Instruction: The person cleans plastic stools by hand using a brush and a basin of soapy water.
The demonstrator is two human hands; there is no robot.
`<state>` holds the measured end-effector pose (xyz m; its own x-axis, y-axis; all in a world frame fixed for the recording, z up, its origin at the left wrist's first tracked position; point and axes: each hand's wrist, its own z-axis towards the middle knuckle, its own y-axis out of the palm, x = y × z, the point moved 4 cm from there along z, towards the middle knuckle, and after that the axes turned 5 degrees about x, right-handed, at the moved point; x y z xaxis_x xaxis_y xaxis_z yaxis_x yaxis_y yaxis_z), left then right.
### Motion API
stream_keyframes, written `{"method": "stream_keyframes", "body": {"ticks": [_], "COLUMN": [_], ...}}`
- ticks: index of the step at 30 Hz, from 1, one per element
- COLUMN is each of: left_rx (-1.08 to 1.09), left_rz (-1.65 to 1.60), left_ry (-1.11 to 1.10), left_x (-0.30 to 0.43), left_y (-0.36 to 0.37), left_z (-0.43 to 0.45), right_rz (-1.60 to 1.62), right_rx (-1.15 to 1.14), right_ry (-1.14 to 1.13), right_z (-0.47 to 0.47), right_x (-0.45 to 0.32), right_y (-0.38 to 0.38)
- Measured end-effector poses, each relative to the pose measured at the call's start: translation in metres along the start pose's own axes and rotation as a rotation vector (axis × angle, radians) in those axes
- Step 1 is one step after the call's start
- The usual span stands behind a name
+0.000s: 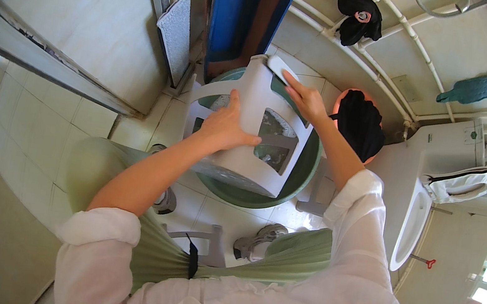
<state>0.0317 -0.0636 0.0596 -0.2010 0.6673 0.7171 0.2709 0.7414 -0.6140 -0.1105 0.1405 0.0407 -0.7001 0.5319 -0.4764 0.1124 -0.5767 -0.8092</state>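
A pale grey plastic stool [252, 106] with cut-out sides lies tipped in a round green basin [309, 171]. Through its openings, water with suds [281, 124] shows in the basin. My left hand [224, 126] presses on the stool's near side, thumb and fingers spread, steadying it. In my right hand [309, 104] is a white-backed scrubbing brush [279, 68], its underside against the stool's far upper corner. The brush's bristles are mostly hidden.
Behind the basin, a blue tub [230, 18] leans on the wall beside a flat mop [175, 31]. A pink container with black cloth [361, 124] and a washbasin [411, 229] are to the right. Another grey stool [212, 249] is between my feet. White pipes [353, 50] run along the wall.
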Motion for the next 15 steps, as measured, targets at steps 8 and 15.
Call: {"method": "stream_keyframes", "body": {"ticks": [8, 15], "left_rx": [0.025, 0.003], "left_rz": [-0.036, 0.010], "left_ry": [0.021, 0.028], "left_x": [0.002, 0.010], "left_y": [-0.002, 0.013], "left_z": [-0.011, -0.012], "right_rz": [0.030, -0.583], "right_rx": [0.067, -0.682], "right_ry": [0.102, -0.068], "right_z": [-0.005, 0.108], "right_x": [-0.028, -0.072], "right_y": [-0.040, -0.012]}}
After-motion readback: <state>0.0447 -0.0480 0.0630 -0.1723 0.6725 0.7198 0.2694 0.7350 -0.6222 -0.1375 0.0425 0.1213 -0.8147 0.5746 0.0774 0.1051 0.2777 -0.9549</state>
